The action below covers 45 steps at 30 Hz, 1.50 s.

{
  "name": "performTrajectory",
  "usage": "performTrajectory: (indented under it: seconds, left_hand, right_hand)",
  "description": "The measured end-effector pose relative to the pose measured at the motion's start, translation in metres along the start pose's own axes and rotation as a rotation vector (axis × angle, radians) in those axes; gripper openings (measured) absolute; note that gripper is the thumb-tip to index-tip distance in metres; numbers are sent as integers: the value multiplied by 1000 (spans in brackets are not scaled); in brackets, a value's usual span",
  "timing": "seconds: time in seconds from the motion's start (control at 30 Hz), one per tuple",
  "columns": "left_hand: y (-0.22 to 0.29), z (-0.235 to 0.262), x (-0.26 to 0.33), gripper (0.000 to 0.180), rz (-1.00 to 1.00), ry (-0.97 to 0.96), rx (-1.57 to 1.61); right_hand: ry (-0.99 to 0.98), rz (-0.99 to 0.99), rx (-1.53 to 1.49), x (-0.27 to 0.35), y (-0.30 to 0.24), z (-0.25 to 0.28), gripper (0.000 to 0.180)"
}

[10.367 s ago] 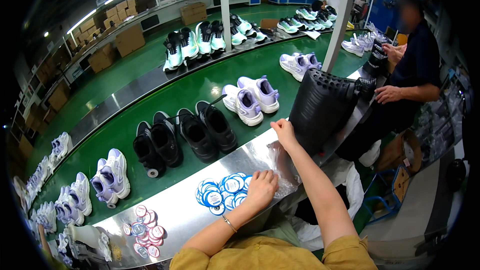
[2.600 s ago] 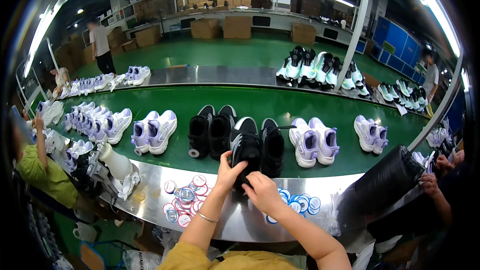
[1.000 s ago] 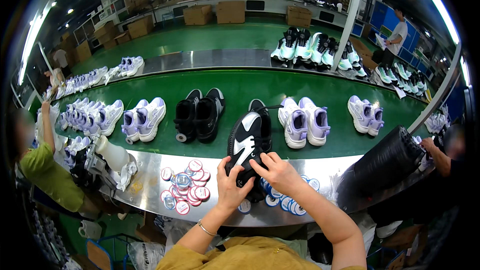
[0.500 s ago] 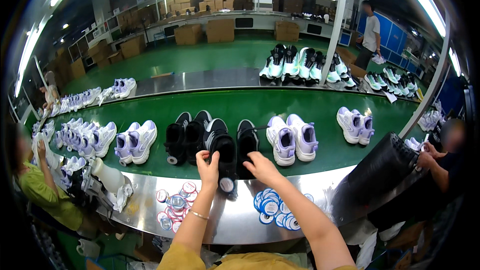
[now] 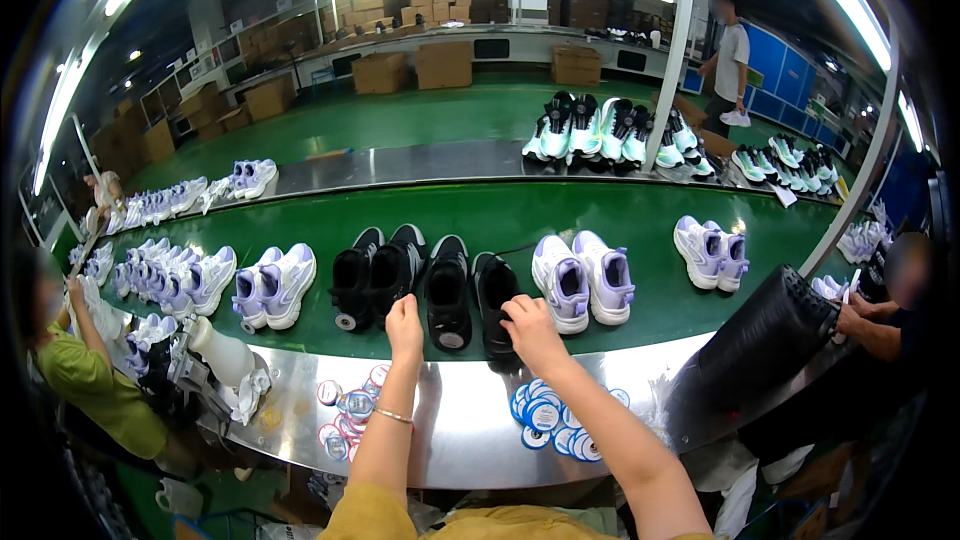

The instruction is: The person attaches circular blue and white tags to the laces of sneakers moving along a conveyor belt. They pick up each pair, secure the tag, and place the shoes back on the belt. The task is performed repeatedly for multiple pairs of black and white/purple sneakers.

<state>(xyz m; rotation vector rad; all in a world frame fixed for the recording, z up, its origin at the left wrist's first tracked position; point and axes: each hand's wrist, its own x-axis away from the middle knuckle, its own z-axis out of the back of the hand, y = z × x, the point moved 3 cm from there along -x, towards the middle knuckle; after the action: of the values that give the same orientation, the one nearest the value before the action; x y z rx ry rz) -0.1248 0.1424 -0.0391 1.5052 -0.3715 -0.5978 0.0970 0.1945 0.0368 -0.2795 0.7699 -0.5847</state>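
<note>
My right hand (image 5: 535, 332) pinches the heel of a black sneaker (image 5: 494, 290), whose back end overhangs the near edge of the green belt. Just left of it, another black sneaker (image 5: 447, 288) rests on the belt, a round tag (image 5: 451, 340) at its heel. My left hand (image 5: 405, 328) is closed, fingers pressed together, apart from that shoe's left side; whatever it holds, if anything, is hidden. Farther left stands a pair of black sneakers (image 5: 388, 262), with a round tag (image 5: 345, 322) at the left one's heel. Red-rimmed round tags (image 5: 357, 403) lie beside my left forearm, blue-rimmed ones (image 5: 541, 414) beside my right.
White-and-lilac sneakers (image 5: 585, 280) stand on the green belt (image 5: 640, 210) on both sides. A metal ledge (image 5: 450, 440) runs along my side. A black roll (image 5: 760, 340) lies at the right, a white bottle (image 5: 222, 352) at the left. Co-workers stand at both ends.
My left hand has let go of the middle black sneaker, which now sits on the belt, and moved slightly left. The right black sneaker has come nearer to me. A distant person has stepped left.
</note>
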Motion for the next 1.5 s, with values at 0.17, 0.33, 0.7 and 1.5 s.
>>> performTrajectory:
  seconds: [0.17, 0.33, 0.7, 1.5]
  left_hand:
    - [48, 21, 63, 19, -68, -144, 84]
    - [74, 24, 124, 36, -33, -420, 146]
    - [99, 39, 141, 22, -610, -302, -523]
    - [65, 55, 134, 18, -496, -163, -345]
  right_hand:
    - [-24, 241, 4, 27, -70, 52, 21]
    - [-137, 420, 160, 68, -127, 49, 27]
    - [-213, 196, -498, 84, -119, 34, 21]
    - [3, 379, -16, 60, -71, 20, 22]
